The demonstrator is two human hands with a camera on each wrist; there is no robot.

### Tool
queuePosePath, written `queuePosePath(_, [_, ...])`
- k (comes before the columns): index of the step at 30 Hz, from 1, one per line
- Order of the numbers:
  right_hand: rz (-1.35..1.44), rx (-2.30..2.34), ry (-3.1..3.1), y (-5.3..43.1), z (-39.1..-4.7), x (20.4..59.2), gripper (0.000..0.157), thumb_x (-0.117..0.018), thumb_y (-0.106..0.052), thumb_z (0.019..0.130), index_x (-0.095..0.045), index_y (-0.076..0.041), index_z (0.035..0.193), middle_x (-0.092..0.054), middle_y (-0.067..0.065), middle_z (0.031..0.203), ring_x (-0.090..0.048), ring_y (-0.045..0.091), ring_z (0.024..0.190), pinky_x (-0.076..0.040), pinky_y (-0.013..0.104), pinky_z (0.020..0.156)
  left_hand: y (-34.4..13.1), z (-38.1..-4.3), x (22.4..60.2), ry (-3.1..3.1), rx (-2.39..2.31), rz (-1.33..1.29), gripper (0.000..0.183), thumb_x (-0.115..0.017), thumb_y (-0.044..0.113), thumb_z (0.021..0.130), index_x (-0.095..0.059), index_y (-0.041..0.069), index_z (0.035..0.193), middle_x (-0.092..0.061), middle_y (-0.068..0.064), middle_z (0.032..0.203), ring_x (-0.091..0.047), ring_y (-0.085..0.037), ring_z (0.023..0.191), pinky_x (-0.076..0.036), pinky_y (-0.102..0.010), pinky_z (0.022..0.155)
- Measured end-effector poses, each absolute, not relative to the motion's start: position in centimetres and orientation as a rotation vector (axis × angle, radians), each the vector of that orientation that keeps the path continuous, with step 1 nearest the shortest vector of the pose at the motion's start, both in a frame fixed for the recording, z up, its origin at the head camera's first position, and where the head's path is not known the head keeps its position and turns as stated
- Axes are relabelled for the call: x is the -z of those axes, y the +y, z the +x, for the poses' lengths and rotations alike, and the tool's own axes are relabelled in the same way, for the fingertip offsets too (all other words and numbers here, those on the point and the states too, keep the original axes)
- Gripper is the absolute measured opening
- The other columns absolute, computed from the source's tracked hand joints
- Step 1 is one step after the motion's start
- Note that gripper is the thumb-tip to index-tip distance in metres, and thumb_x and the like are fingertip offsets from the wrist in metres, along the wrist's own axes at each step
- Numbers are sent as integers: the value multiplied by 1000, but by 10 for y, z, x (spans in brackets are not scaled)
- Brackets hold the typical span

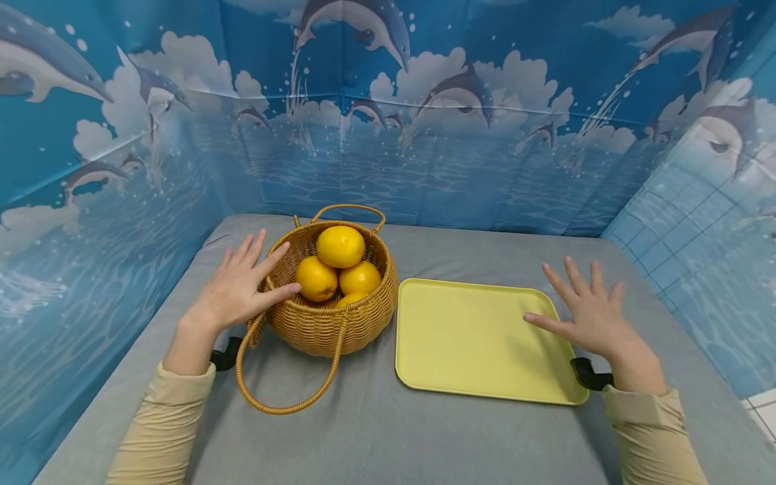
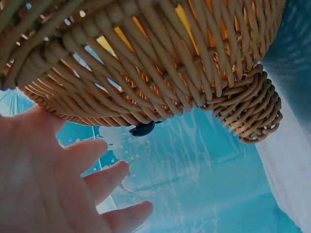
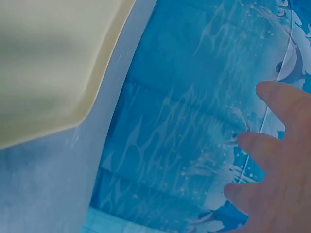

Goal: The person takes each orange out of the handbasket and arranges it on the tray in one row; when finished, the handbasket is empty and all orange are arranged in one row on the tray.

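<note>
A round wicker basket (image 1: 333,330) stands left of centre in the head view, holding several yellow-orange fruits, one of them a rounded fruit (image 1: 341,246) on top of the others. My left hand (image 1: 233,289) is spread at the basket's left side, fingers straight; whether it touches the rim I cannot tell. In the left wrist view the woven wall (image 2: 146,73) fills the top, with my left hand (image 2: 53,179) beside it. Right of the basket lies a yellow tray (image 1: 479,337) with nothing on it. Over the tray's right edge my right hand (image 1: 585,313) hovers, fingers spread, holding nothing.
A grey cloth (image 1: 364,431) covers the table. The basket's front handle (image 1: 291,409) droops toward the near side; the back handle (image 1: 348,206) stands up. Blue dolphin-print curtains (image 1: 424,155) enclose the back and sides.
</note>
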State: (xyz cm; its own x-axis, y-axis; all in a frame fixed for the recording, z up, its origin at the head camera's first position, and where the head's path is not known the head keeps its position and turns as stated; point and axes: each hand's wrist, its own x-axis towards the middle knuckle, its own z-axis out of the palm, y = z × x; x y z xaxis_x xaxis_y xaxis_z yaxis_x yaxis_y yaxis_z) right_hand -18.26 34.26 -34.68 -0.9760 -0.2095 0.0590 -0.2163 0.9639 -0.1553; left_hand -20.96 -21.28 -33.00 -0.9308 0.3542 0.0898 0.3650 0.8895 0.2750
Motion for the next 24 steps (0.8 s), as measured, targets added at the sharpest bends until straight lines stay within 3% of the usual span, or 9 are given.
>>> queuePosePath(7, [506,-669,-3048,345,-190,348,93,-63,-43,89,2,-23,152,16,17,154,26,40,133,7,74,92,-219,-214,331,-3060,689,-562,77,-43,64,90,-3,37,150,24,-1,152,6,-38,140,-7,-66,103])
queuePosePath(13, [649,-1040,-2988,339,-201,339,86,-64,-26,90,-3,-32,151,6,13,156,10,39,139,-7,73,94,-229,-221,339,-3019,1038,-643,75,-51,51,92,-2,41,149,17,0,154,3,-41,139,-11,-71,97])
queuePosePath(18, [759,-1226,-2953,323,-214,328,77,-62,-19,92,-12,-31,151,-7,8,156,-8,37,140,-17,62,102,-238,-229,346,-2912,1360,-815,75,-54,33,95,-4,36,150,4,-3,157,1,-34,141,-11,-66,102])
queuePosePath(24, [998,-1500,-2856,295,-238,318,67,-53,-13,97,-15,-20,152,-14,11,155,-21,39,137,-34,44,102,-243,-232,350,-2822,1613,-897,76,-55,21,95,-6,30,152,0,-3,157,-6,-34,141,-17,-60,105])
